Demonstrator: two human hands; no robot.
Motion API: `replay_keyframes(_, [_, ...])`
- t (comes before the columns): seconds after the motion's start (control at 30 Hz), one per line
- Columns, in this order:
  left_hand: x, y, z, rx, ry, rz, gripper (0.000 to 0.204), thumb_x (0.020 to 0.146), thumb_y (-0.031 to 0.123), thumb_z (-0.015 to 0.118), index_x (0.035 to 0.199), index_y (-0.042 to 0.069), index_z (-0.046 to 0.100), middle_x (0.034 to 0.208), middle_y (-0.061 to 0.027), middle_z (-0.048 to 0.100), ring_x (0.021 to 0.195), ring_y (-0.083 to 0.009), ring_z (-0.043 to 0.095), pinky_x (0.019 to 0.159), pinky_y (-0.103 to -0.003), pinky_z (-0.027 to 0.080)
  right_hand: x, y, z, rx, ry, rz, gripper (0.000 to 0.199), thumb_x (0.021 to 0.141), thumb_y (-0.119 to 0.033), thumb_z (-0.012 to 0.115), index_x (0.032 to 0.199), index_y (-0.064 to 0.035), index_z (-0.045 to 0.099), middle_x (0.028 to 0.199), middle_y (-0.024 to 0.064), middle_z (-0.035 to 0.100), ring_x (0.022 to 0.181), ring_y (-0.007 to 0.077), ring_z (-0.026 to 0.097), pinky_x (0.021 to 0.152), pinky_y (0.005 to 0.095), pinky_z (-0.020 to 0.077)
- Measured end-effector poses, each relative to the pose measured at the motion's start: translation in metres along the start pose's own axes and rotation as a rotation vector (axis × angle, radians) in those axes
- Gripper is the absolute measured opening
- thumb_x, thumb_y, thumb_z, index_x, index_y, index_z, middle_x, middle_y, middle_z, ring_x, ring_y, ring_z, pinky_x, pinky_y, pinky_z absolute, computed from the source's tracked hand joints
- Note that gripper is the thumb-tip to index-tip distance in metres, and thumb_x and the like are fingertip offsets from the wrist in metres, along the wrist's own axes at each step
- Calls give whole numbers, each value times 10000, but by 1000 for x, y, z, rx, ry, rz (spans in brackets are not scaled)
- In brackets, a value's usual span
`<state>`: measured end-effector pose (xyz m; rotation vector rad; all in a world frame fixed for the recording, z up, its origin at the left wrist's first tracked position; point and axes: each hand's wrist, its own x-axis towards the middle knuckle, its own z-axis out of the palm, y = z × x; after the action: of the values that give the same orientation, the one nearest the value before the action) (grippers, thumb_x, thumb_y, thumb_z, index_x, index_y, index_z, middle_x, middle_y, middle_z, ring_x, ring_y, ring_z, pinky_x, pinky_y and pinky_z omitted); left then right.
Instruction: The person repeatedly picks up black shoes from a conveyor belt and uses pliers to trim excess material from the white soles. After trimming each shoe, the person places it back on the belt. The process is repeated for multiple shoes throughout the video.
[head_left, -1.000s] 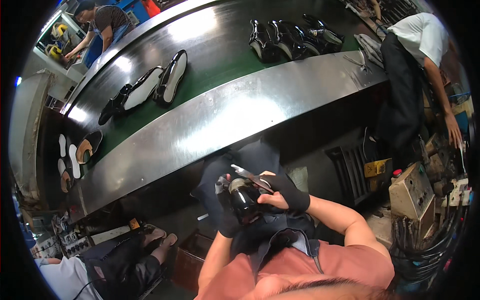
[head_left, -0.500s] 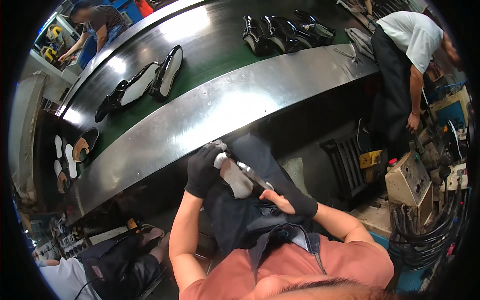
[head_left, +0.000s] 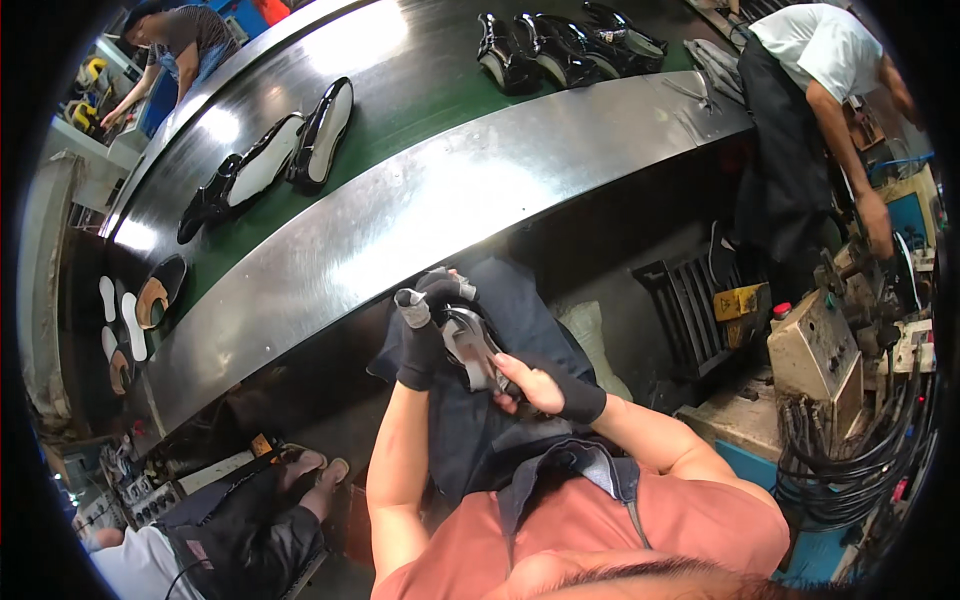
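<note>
Over my lap, both hands hold a glossy black shoe upper with a pale inner part; motion blurs its details. My left hand, in a dark glove with grey fingertips, is closed around its far end, the thumb sticking up. My right hand, dark-covered at the palm and wrist with bare fingers, grips the near end. Its thumb lies along the top and its fingertips curl underneath. Whether a tool is also in the right hand is hidden.
Ahead runs a metal ledge beside a green belt. On it lie black shoes, more shoes and pincers. Pale insoles lie left. A control box stands right. Co-workers bend at right and sit at lower left.
The shoe has turned from its pale sole facing up to its glossy black side. My right hand has moved left and closer to it. The co-worker at right has shifted an arm.
</note>
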<state>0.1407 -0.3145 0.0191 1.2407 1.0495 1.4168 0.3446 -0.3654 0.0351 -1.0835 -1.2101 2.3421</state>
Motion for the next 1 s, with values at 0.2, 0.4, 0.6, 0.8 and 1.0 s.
replay_keyframes(0.2, [2, -22, -13, 161, -5, 33, 786, 950, 656, 278, 833, 7, 704, 957, -106, 657, 1119, -269, 553, 1000, -399, 396, 41, 52, 8, -747, 348, -652, 357, 1045, -246, 361, 1064, 35, 581, 824, 153, 608, 757, 227, 582, 720, 374, 471])
replay_keyframes(0.4, [-3, -12, -4, 235, 74, 160, 803, 942, 661, 254, 815, 6, 701, 907, -97, 664, 1088, -299, 561, 1006, -432, 385, 27, 50, -13, -323, 37, -310, 478, 1067, -344, 284, 1295, 8, 513, 1140, 85, 607, 1032, 160, 551, 921, 304, 431])
replay_keyframes(0.6, [-2, -9, 4, 193, 137, 143, 820, 941, 677, 251, 793, 5, 697, 871, -94, 669, 1059, -282, 567, 1018, -423, 374, 17, 23, 9, 83, 50, -125, 486, 1062, -391, 290, 1163, -7, 571, 978, 11, 589, 806, 133, 517, 762, 290, 451])
replay_keyframes(0.8, [0, 0, 14, 54, 251, 96, 699, 937, 609, 340, 775, 25, 689, 847, -91, 665, 997, -264, 579, 1019, -413, 371, 20, 19, 8, -638, 316, -410, 250, 1004, -169, 438, 1109, -14, 603, 808, 155, 558, 699, 248, 543, 626, 345, 424])
replay_keyframes(1.0, [-45, 15, 17, 89, 111, 218, 225, 826, 195, 593, 972, 33, 647, 993, -84, 653, 1046, -296, 589, 1007, -447, 400, 0, 74, -24, -1076, 123, -604, 229, 936, -173, 512, 1051, -5, 618, 944, 170, 588, 852, 309, 579, 753, 389, 458])
